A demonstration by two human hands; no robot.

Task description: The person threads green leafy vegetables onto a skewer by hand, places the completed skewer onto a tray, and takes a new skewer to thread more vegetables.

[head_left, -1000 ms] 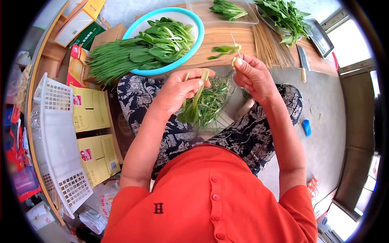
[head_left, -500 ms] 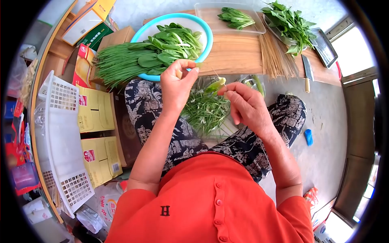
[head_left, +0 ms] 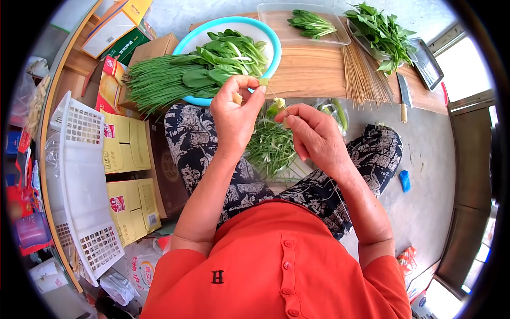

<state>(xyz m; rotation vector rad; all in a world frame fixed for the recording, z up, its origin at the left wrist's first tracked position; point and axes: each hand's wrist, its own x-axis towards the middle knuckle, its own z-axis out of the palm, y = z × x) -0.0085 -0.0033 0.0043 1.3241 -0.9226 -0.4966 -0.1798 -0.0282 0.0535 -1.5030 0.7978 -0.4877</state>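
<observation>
My left hand [head_left: 234,109] pinches a pale green stem piece [head_left: 263,82] at the tip of a thin skewer. On the same skewer, between the hands, sits a leafy green piece [head_left: 276,106]. My right hand [head_left: 319,135] is closed on the skewer, whose long end runs down past the wrist. Cut greens [head_left: 271,149] lie in a clear container below, between the knees. Behind my left hand, a blue-rimmed basin [head_left: 273,48] holds leafy greens [head_left: 226,56] and long thin green stalks [head_left: 164,80].
Thin skewers [head_left: 364,74] lie on the wooden board [head_left: 305,66], beside a knife [head_left: 404,93] and a plate of greens [head_left: 380,32]. A clear tray [head_left: 268,24] holds more greens. Yellow boxes [head_left: 127,146] and a white basket [head_left: 87,181] stand left.
The leafy stalk has left my left hand, which moved up and now pinches a stem piece at the skewer's tip. My right hand moved left and lower, bringing the skewer between the hands.
</observation>
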